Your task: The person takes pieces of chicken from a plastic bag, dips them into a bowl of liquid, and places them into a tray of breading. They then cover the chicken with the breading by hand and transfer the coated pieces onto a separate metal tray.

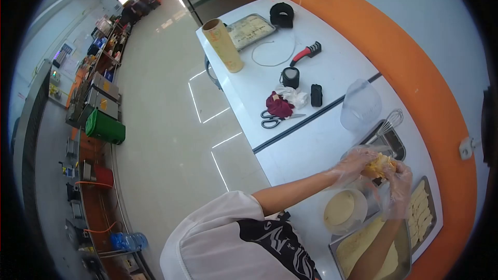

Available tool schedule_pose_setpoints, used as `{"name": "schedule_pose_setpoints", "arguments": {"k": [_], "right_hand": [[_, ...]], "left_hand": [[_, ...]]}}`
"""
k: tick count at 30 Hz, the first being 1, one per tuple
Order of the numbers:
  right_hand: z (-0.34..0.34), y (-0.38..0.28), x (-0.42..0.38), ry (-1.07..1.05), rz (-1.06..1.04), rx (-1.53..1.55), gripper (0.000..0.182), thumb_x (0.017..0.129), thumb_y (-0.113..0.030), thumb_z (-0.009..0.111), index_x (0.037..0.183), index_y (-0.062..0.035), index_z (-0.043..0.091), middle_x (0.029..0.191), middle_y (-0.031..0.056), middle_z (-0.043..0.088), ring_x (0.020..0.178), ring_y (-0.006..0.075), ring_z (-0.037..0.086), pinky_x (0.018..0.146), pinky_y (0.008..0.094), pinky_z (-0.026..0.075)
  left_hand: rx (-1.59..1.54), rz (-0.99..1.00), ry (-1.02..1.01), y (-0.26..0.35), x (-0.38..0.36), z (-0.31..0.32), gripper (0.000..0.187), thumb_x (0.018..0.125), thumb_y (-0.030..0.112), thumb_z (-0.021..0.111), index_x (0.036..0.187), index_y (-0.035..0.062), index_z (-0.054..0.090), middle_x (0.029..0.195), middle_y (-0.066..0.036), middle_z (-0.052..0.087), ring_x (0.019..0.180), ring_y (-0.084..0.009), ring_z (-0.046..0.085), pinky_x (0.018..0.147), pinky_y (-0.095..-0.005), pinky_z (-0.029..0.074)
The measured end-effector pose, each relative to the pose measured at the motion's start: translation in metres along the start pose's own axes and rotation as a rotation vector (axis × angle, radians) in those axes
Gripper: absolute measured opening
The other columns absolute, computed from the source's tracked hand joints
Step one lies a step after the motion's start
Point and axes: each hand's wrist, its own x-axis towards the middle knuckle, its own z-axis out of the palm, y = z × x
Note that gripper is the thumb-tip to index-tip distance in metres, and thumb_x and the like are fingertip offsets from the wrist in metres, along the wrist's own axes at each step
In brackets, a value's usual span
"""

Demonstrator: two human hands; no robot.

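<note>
My left hand [358,162], in a clear plastic glove, is closed on one side of a yellow, crumbly food piece [381,166]. On its other side, my right hand [400,184], gloved too, also grips it. Below the hands stands a round tub [340,208] with a pale content. A metal tray [363,243] of pale yellow crumbs lies under my right forearm. Beside it, a second tray [421,212] holds several pale strips of food. A small metal pan [397,145] with a whisk [390,122] sits just beyond my hands.
A clear plastic jug [361,105] stands beyond the pan. Farther off are scissors [275,120], a maroon cloth [280,105], a black box [316,95], a red-black sharpener [307,53], a film roll [223,45], a filled tray [251,30] and a black cap [281,15].
</note>
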Motion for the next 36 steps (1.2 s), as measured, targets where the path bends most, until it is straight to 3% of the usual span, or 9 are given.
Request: {"name": "schedule_pose_setpoints", "arguments": {"k": [3,6,9,12,14,23,25,30,36], "right_hand": [[0.001,-0.003,-0.001,0.324,-0.338,-0.273,0.029,0.096,-0.014,0.078,0.117,0.0044,0.072,0.096,0.0063,0.069,0.094,0.0201,0.067,0.085,0.0338,0.053],[0.004,-0.079,-0.028,0.208,-0.434,-0.512,0.025,0.097,-0.009,0.073,0.119,0.0022,0.071,0.102,0.0126,0.07,0.099,0.0283,0.068,0.091,0.0383,0.054],[0.025,-0.081,-0.051,0.118,-0.468,-0.462,0.026,0.095,-0.007,0.072,0.121,-0.0006,0.072,0.11,0.0154,0.069,0.105,0.0329,0.067,0.095,0.0404,0.054],[0.05,-0.054,-0.072,-0.012,-0.746,-0.927,0.03,0.093,-0.009,0.075,0.122,-0.0011,0.072,0.115,0.0161,0.07,0.109,0.0362,0.067,0.098,0.0424,0.055],[0.059,-0.052,-0.093,-0.093,-0.645,-0.709,0.031,0.091,-0.001,0.077,0.121,-0.0022,0.073,0.118,0.0182,0.074,0.114,0.0397,0.07,0.096,0.0434,0.058],[0.039,-0.007,-0.09,0.268,-0.176,0.072,0.044,0.092,-0.019,0.087,0.128,0.0015,0.071,0.109,0.0153,0.074,0.095,0.0199,0.074,0.084,0.0333,0.06],[0.042,-0.024,-0.094,0.296,-0.207,-0.021,0.043,0.092,-0.018,0.087,0.127,0.0016,0.072,0.11,0.0155,0.074,0.094,0.0192,0.074,0.082,0.0326,0.06],[0.053,-0.022,-0.099,0.315,-0.266,-0.139,0.042,0.092,-0.017,0.086,0.127,0.0019,0.073,0.104,0.0154,0.074,0.09,0.0169,0.071,0.079,0.0312,0.058],[0.039,-0.004,-0.096,0.189,0.048,0.111,0.044,0.094,-0.014,0.083,0.131,0.0072,0.072,0.106,0.015,0.078,0.089,0.0132,0.071,0.083,0.0297,0.057]], "left_hand": [[0.089,0.036,0.025,-0.022,0.008,-0.015,0.044,0.11,0.042,0.058,0.131,0.0043,0.066,0.112,-0.005,0.069,0.102,-0.0154,0.064,0.079,-0.0315,0.052],[-0.008,-0.004,-0.047,-0.037,0.011,-0.021,0.051,0.111,0.05,0.054,0.137,0.0061,0.062,0.122,-0.007,0.069,0.11,-0.0185,0.066,0.091,-0.0353,0.055],[-0.536,-0.191,-0.295,-0.038,0.005,-0.019,0.059,0.112,0.055,0.052,0.143,0.0055,0.057,0.135,-0.009,0.068,0.121,-0.0225,0.066,0.104,-0.0402,0.054],[-0.659,0.017,-0.559,-0.009,-0.013,-0.03,0.06,0.113,0.047,0.05,0.151,-0.0003,0.052,0.147,-0.014,0.064,0.134,-0.0256,0.062,0.116,-0.0427,0.048],[-0.415,0.09,-0.453,-0.008,-0.02,-0.035,0.056,0.114,0.037,0.05,0.152,-0.0038,0.051,0.149,-0.015,0.062,0.136,-0.0259,0.06,0.118,-0.0419,0.047],[-0.265,-0.141,-0.236,0.002,-0.05,0.006,0.042,0.107,0.016,0.064,0.142,-0.0083,0.058,0.14,-0.019,0.066,0.123,-0.0244,0.069,0.108,-0.0384,0.055],[-0.105,-0.126,-0.095,0.009,-0.058,0.023,0.035,0.107,0.014,0.066,0.136,-0.0033,0.062,0.123,-0.009,0.072,0.113,-0.0164,0.071,0.1,-0.0317,0.058],[-0.134,-0.11,-0.13,-0.005,-0.054,0.021,0.033,0.108,0.016,0.063,0.135,-0.003,0.064,0.122,-0.008,0.073,0.11,-0.0148,0.071,0.098,-0.031,0.058],[-0.138,-0.135,-0.071,-0.012,-0.051,0.016,0.035,0.108,0.018,0.063,0.137,-0.003,0.064,0.122,-0.009,0.073,0.109,-0.0147,0.071,0.097,-0.0306,0.058]]}}
